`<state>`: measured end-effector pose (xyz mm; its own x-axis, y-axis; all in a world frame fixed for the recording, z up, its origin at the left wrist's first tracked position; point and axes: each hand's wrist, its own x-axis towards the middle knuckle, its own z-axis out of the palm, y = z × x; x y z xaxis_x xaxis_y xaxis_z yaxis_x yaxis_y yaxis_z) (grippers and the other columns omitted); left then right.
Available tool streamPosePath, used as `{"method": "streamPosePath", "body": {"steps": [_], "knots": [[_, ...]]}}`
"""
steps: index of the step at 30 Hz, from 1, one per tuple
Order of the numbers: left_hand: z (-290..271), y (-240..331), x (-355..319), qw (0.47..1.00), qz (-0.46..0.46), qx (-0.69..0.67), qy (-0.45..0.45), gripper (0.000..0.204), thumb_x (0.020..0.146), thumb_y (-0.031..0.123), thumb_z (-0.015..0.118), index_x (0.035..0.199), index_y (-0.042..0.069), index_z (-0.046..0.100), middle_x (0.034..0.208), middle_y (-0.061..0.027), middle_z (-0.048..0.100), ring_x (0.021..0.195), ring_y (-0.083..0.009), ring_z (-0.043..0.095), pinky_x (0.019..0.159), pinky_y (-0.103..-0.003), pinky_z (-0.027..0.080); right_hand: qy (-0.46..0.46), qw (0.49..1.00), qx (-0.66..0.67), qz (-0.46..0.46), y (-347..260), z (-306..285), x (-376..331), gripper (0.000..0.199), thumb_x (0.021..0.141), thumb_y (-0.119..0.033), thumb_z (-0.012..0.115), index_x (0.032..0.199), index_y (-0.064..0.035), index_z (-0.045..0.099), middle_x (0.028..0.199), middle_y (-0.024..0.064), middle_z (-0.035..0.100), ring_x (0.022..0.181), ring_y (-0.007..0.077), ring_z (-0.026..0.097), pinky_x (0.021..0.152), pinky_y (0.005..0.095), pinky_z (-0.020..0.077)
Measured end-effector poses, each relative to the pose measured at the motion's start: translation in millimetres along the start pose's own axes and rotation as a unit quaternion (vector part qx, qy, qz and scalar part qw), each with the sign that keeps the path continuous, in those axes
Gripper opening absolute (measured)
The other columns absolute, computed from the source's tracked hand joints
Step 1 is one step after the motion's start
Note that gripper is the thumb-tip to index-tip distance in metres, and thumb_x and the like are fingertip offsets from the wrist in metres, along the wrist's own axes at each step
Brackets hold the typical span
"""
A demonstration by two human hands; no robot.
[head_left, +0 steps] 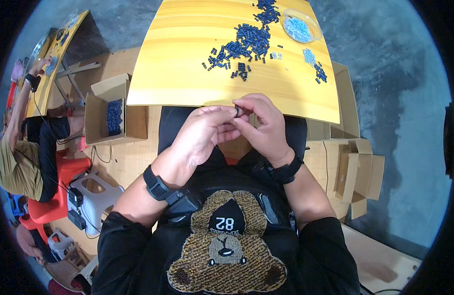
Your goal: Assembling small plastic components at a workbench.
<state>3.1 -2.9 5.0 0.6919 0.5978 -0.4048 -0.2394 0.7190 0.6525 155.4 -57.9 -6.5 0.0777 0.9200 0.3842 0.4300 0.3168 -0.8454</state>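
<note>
Together, the left hand (201,130) and right hand (264,126) pinch a small black piece (236,111) before the yellow table (177,64).

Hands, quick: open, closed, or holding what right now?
Left hand: closed, pinching a small black piece.
Right hand: closed, pinching the same small black piece.

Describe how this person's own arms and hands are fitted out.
The left hand and right hand are ungloved. Loose black sleeves leave the forearms bare. Each wrist wears a black band: the left band has a boxy black unit beside it; the right band is also bulky.
</note>
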Motion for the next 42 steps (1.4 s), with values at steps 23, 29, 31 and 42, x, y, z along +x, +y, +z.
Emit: {"method": "streamPosePath", "body": {"steps": [23,29,31,42], "knots": [[-30.0,-33.2,40.2,0.994,-0.075,0.003,0.079,0.016,0.089,0.013,0.052,0.095,0.000,0.059,0.082,-0.0051,0.062,0.073,-0.0118,0.059,0.069,-0.025,0.051,-0.038,0.964,-0.262,0.003,28.2,9.9,-4.9,0.018,0.063,-0.009,0.066,0.071,-0.0055,0.050,0.075,0.0102,0.048,0.077,0.0293,0.049,0.065,0.0382,0.0421],[-40.3,-40.3,44.7,0.996,-0.071,-0.012,0.049,0.015,0.087,0.012,0.055,0.096,0.002,0.061,0.093,-0.0059,0.064,0.082,-0.0129,0.061,0.076,-0.026,0.049,-0.040,0.963,-0.267,-0.002,29.6,8.3,-4.5,0.014,0.065,-0.010,0.063,0.070,-0.0053,0.051,0.075,0.0103,0.048,0.077,0.0292,0.049,0.064,0.0380,0.0425],[-40.8,-40.8,44.8,0.996,-0.067,-0.009,0.053,0.014,0.087,0.012,0.055,0.095,0.002,0.061,0.093,-0.0058,0.064,0.082,-0.0129,0.061,0.076,-0.026,0.049,-0.040,0.963,-0.268,-0.003,29.7,8.3,-3.9,0.013,0.065,-0.010,0.063,0.070,-0.0054,0.051,0.074,0.0102,0.049,0.077,0.0290,0.050,0.064,0.0379,0.0430],[-35.8,-42.9,47.7,0.993,-0.050,-0.016,0.104,0.012,0.088,0.008,0.051,0.094,0.001,0.059,0.087,-0.0064,0.062,0.076,-0.0140,0.059,0.072,-0.027,0.048,-0.082,0.957,-0.278,-0.004,30.7,7.2,-0.8,0.013,0.069,-0.014,0.063,0.068,-0.0054,0.054,0.071,0.0092,0.053,0.074,0.0282,0.053,0.064,0.0379,0.0451]]}}
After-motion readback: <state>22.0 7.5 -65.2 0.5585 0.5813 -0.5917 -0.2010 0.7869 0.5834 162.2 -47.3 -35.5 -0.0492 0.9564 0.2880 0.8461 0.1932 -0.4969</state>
